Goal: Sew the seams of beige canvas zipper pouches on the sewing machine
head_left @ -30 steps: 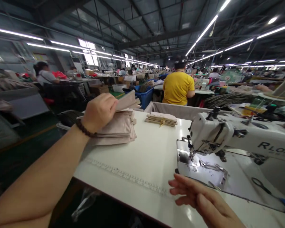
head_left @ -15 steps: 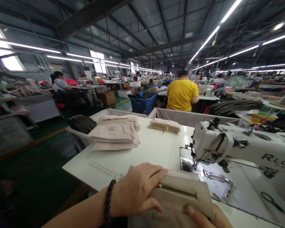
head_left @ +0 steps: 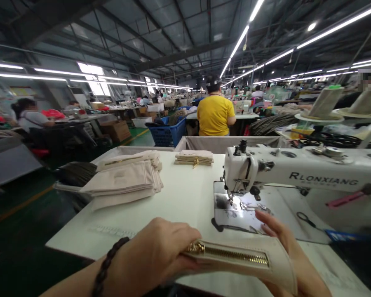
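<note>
A beige fabric piece (head_left: 235, 268) with a gold zipper (head_left: 238, 253) is held up near the table's front edge, bent along its length. My left hand (head_left: 160, 251), with a dark beaded bracelet on the wrist, pinches its left end beside the gold zipper pull. At the right end my right hand (head_left: 292, 255) holds the piece, fingers partly behind it and the index finger raised. Beyond it stands a white sewing machine (head_left: 266, 165), its needle area lit. Stacked beige pieces (head_left: 123, 179) lie at the left of the table, and a smaller stack (head_left: 194, 158) lies farther back.
A clear ruler (head_left: 111, 231) lies on the white table (head_left: 179, 198). Small scissors (head_left: 306, 219) are right of the needle. Thread cones (head_left: 326, 101) stand behind the machine. A blue basket (head_left: 167, 132) and a person in yellow (head_left: 215, 113) are beyond the table.
The view has turned right. The fabric piece, flatter before, is now lifted and bent, its zipper teeth showing. My left hand has closed on its left end; my right hand has moved to its right edge.
</note>
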Tool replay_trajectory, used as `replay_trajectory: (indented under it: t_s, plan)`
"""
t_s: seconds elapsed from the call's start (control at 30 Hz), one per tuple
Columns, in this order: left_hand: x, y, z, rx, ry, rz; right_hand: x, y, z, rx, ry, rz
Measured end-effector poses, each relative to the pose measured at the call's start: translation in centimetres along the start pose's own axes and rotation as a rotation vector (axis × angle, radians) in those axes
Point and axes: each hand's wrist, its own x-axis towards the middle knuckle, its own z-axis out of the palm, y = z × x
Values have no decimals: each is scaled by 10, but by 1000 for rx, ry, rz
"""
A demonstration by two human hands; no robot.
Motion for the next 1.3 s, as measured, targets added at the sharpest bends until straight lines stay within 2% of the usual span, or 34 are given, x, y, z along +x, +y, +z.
replay_trajectory:
  t_s: [0.07,0.13,0.2,0.3,0.37,0.47,0.53,0.67,0.87,1.3]
  plan:
    - [14,-8,4,-150,-170,-35,2,-1,-1,74,-141,70]
    - [32,-19,15,-215,-291,-61,3,0,6,171,-264,202]
    - [51,-25,31,-248,-305,-35,5,3,17,219,-265,300]
    - [76,-22,50,-353,-249,41,7,11,31,215,-218,378]
    - [89,-16,55,-430,-245,41,8,14,32,234,-201,369]
    - [100,-15,53,-547,-272,-62,10,15,25,268,-196,340]
    - [104,-17,49,-622,-298,-113,11,14,20,242,-194,344]
    - [109,-21,43,-749,-350,-107,11,11,17,181,-178,331]
    - [114,-17,45,-863,-377,-227,12,13,19,210,-158,326]
    - [115,-19,50,-927,-350,-332,13,14,24,213,-142,339]
